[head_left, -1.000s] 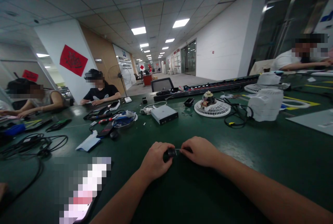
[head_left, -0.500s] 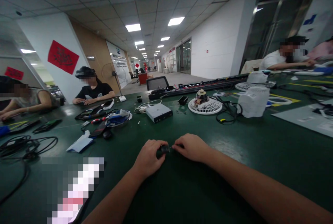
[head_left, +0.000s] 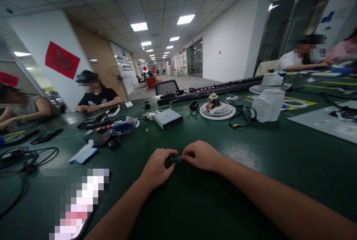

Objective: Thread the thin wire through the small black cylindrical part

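Left hand (head_left: 156, 166) and right hand (head_left: 203, 155) have shifted leftward in frame. Left hand grips a small black part (head_left: 173, 157) below frame centre; right hand apparently pinches a thin piece (head_left: 179, 158) beside it.

I hold the left hand (head_left: 157, 165) on the camera side of the silver box (head_left: 168, 118), thumb and forefinger pinched. My right hand (head_left: 202, 155) sits nearside and rightward of that box, fingertips gathered near the left's. My left forearm (head_left: 118, 206) and right forearm (head_left: 279, 195) converge boxward.
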`<state>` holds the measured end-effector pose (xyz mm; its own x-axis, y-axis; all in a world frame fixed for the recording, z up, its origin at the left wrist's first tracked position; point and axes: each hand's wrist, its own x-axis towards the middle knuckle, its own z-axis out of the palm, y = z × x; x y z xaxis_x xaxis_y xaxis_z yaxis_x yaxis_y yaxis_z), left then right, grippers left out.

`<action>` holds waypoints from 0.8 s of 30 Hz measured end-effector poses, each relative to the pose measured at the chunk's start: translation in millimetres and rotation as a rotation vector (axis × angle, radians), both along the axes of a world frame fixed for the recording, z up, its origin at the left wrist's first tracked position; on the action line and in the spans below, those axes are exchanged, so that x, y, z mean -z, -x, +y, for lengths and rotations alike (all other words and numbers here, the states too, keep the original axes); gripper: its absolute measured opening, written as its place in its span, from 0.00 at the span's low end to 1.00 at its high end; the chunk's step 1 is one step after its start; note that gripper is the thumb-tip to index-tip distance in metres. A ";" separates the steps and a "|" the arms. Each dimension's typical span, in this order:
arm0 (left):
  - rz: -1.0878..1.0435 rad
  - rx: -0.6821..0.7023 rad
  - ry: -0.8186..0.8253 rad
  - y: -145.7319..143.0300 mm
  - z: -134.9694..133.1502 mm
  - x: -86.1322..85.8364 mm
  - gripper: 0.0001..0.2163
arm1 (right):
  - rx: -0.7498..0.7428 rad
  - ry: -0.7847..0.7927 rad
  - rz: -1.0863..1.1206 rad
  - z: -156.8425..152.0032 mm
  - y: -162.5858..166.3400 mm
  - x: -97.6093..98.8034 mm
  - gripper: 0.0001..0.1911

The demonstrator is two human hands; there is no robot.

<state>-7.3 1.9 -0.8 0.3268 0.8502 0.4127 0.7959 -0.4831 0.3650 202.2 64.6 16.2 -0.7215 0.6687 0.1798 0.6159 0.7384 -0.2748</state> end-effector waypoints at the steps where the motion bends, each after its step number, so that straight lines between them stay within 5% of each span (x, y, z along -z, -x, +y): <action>1: 0.003 -0.002 0.005 -0.1 -0.2 -0.1 0.16 | 0.024 -0.009 0.003 0.4 0.2 0.3 0.14; 14: 0.040 -0.010 0.022 -5.8 -2.2 -2.1 0.16 | -0.111 0.070 0.030 5.2 -3.0 8.1 0.14; 24: 0.068 -0.082 -0.009 -5.0 -0.8 -1.9 0.15 | 0.198 -0.025 -0.107 0.7 -0.1 0.2 0.15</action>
